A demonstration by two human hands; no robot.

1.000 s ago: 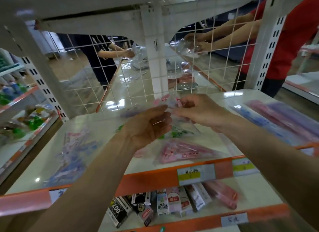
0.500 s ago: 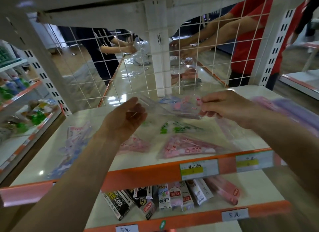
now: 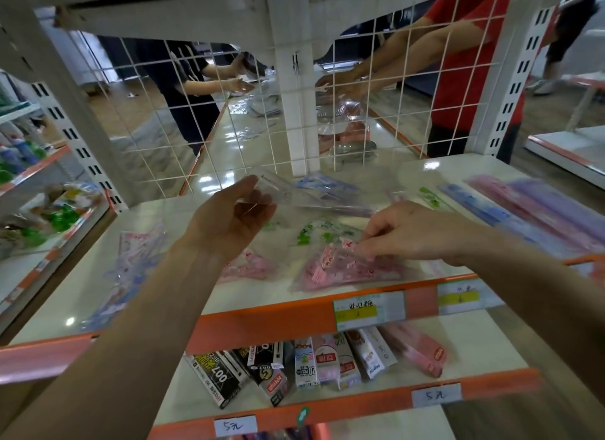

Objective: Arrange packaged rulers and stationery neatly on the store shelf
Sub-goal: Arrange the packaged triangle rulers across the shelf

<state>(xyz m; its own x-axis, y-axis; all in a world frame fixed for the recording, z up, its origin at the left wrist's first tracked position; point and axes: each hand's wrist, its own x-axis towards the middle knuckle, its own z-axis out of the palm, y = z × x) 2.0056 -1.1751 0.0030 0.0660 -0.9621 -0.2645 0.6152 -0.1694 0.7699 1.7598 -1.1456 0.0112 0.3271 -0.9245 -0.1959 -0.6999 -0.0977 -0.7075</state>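
My left hand (image 3: 234, 218) holds the left end of a clear packet with a blue-printed ruler set (image 3: 314, 194), lifted above the white shelf (image 3: 82, 292). My right hand (image 3: 406, 235) pinches the upper edge of a pink triangle-ruler packet (image 3: 340, 272) that lies near the shelf's front edge. A green-printed packet (image 3: 314, 235) lies behind it, and another pink packet (image 3: 252, 266) lies to its left. A pink-and-blue packet (image 3: 131, 262) lies on the shelf's left part. Long blue, pink and purple ruler packets (image 3: 530, 207) lie at the right.
A white wire grid (image 3: 183, 112) and post (image 3: 294, 112) close the shelf's back. Behind it two other people handle packets at a counter. The lower shelf holds several boxed stationery items (image 3: 311, 364). Orange price rails (image 3: 262, 321) edge both shelves. Another rack (image 3: 36, 190) stands at left.
My right hand has let go of the lifted clear packet and dropped down to the pink packet on the shelf. My left hand stays raised, keeping the clear packet.
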